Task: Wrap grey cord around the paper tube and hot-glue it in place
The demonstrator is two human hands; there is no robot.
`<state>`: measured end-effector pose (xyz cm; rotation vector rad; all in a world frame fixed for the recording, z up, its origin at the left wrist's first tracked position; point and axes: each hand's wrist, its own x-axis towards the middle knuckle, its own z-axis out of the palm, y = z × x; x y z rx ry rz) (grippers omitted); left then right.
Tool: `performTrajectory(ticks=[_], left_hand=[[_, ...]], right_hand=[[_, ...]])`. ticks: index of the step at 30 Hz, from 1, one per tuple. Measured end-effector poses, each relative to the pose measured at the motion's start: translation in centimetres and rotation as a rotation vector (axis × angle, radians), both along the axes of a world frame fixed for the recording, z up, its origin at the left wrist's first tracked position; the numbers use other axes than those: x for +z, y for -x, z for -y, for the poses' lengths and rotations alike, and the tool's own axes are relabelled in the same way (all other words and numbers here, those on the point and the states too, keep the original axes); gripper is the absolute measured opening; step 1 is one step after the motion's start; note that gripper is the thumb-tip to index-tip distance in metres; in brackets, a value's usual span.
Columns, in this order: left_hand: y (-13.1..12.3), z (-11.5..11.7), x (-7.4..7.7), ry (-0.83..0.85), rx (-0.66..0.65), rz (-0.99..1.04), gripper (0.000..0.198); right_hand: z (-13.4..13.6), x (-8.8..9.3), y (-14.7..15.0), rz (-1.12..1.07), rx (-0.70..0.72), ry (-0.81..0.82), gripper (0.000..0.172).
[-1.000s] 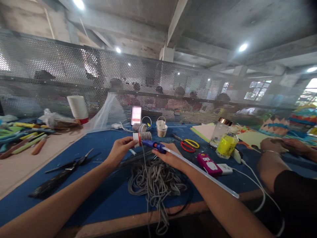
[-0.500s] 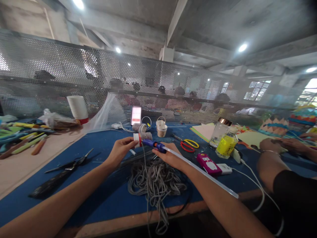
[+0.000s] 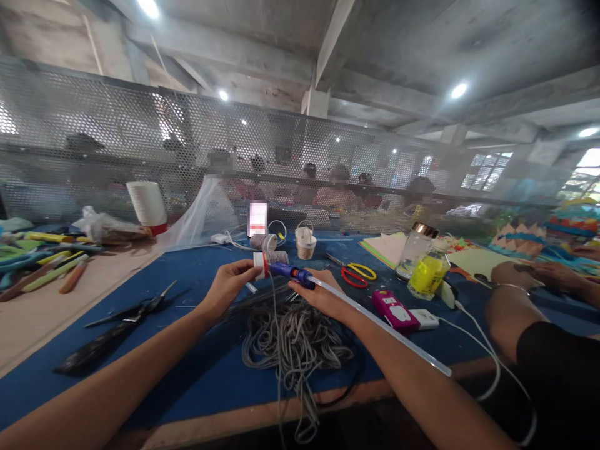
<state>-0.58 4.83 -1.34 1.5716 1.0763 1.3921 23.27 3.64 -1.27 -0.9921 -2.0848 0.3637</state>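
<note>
pinching cup (image 3: 259, 265), clasping glue gun (image 3: 291, 273)

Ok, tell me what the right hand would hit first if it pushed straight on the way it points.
The right hand aims its glue gun left, at the cord-wrapped cup in the left hand. It would meet that cup first; the tip looks almost on it.

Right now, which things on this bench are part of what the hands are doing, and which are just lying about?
In hand: left hand holding cord-wrapped cup; right hand holding blue glue gun with glue stick; grey cord pile beneath.
Lying about: black scissors, red-and-yellow scissors, pink device, yellow bottle, stack of white cups.
</note>
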Motion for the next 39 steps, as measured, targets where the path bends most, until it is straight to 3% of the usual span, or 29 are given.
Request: performTrajectory(ticks=[23,39], left_hand=[[-0.21,0.19,0.26,0.011,-0.056,-0.010,0.020],[0.20,-0.29,0.03,-0.015,-0.019,0.002,0.024]], right_hand=[[-0.18,-0.13,-0.02,-0.009,-0.005,0.001,0.035],[-0.23,-0.43,-0.13,0.041,0.012,0.006,0.030]])
